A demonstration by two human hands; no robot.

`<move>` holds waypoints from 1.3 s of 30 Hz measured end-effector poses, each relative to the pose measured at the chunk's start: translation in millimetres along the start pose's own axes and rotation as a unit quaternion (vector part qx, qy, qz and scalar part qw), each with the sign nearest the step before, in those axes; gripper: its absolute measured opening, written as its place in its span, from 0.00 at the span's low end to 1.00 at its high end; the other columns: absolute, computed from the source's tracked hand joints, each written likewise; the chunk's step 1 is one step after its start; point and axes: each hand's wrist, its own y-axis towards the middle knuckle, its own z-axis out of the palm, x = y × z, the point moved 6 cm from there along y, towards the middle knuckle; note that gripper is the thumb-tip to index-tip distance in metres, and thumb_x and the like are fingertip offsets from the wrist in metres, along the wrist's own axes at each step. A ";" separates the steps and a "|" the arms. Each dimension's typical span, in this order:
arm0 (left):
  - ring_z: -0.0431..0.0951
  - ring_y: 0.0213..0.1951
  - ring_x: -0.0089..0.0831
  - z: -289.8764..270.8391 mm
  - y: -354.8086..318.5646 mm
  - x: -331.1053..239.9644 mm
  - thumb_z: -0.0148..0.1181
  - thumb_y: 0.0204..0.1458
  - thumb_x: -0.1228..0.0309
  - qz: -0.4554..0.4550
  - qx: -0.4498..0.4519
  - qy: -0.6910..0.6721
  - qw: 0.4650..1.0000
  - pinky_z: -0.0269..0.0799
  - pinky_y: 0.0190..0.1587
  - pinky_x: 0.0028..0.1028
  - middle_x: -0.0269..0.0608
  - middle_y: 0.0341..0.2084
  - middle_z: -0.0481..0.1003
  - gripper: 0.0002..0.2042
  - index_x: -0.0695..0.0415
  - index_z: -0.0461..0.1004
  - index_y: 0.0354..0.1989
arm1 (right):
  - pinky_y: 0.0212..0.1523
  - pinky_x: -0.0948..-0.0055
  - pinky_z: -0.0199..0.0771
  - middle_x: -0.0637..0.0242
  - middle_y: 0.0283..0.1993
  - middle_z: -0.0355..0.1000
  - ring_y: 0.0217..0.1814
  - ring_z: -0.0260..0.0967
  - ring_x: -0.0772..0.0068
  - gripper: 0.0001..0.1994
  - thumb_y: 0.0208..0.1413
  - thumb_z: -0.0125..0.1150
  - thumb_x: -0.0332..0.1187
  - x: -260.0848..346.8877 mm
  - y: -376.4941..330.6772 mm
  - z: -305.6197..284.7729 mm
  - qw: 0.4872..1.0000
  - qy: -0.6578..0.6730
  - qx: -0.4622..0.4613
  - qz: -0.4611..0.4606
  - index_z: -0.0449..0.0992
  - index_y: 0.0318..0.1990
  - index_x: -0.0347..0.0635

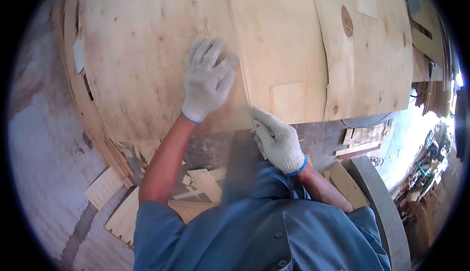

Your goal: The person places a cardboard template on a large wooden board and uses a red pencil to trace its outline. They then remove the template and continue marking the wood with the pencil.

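My left hand (206, 82), in a white knitted glove with a blue cuff, lies on a wide pale wood veneer sheet (171, 31). Its fingers are stretched out and slightly apart, partly smeared by motion, just left of a long seam. Beside that seam's near end, my right hand (281, 143), gloved alike, is closed at the sheet's front edge. Whatever its fingers grip is too small and covered to name. Right of the seam, a second veneer strip (279, 36) carries a small rectangular patch (288, 102).
Another veneer piece with a dark oval knot (346, 21) lies farther right. Wood offcuts (204, 184) are scattered on the floor below the front edge. A curved grey board (384, 212) stands near my right arm. Piled scraps (426, 168) sit at the far right.
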 end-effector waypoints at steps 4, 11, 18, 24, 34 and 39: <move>0.66 0.65 0.54 -2.6 -0.5 -3.4 0.66 0.51 0.69 0.003 0.020 -0.006 1.000 0.55 0.70 0.58 0.50 0.62 0.71 0.16 0.48 0.82 0.50 | 0.42 0.77 0.77 0.64 0.40 0.78 0.38 0.74 0.80 0.19 0.65 0.54 0.21 0.7 -4.2 -2.5 0.999 0.015 -0.049 -0.006 0.76 0.63 0.36; 0.67 0.64 0.52 -1.5 -5.7 13.2 0.66 0.49 0.71 -0.013 -0.049 -0.071 0.996 0.55 0.71 0.57 0.47 0.59 0.74 0.13 0.49 0.81 0.45 | 0.39 0.77 0.76 0.67 0.37 0.77 0.36 0.73 0.82 0.18 0.66 0.52 0.21 -4.4 -2.2 13.8 0.995 0.037 -0.077 0.054 0.76 0.61 0.35; 0.67 0.64 0.50 -4.8 -5.1 0.3 0.67 0.48 0.70 0.028 -0.015 -0.039 0.999 0.51 0.71 0.59 0.45 0.59 0.74 0.12 0.47 0.82 0.43 | 0.37 0.78 0.77 0.69 0.36 0.77 0.33 0.74 0.82 0.17 0.68 0.49 0.21 2.9 -6.2 15.4 0.989 0.074 -0.118 0.057 0.78 0.60 0.38; 0.67 0.65 0.50 -3.8 -6.2 -1.9 0.68 0.49 0.68 0.031 0.006 -0.028 0.999 0.50 0.72 0.58 0.43 0.60 0.74 0.14 0.44 0.85 0.46 | 0.38 0.79 0.77 0.68 0.36 0.77 0.34 0.74 0.83 0.18 0.68 0.47 0.21 5.9 -6.9 10.1 0.975 0.118 -0.155 0.107 0.78 0.60 0.38; 0.68 0.64 0.51 0.3 -6.4 7.2 0.66 0.49 0.73 0.007 -0.046 -0.067 0.997 0.53 0.71 0.57 0.46 0.59 0.74 0.09 0.51 0.81 0.40 | 0.38 0.79 0.76 0.67 0.35 0.77 0.34 0.74 0.83 0.18 0.68 0.46 0.21 6.2 -8.1 17.0 0.970 0.138 -0.133 0.147 0.78 0.59 0.37; 0.68 0.63 0.50 -4.5 -4.5 -1.8 0.67 0.48 0.73 0.028 -0.025 -0.035 0.999 0.54 0.70 0.57 0.45 0.58 0.74 0.10 0.50 0.81 0.40 | 0.38 0.79 0.76 0.68 0.35 0.78 0.34 0.74 0.83 0.17 0.68 0.47 0.22 7.5 -8.7 14.0 0.968 0.151 -0.134 0.151 0.78 0.58 0.37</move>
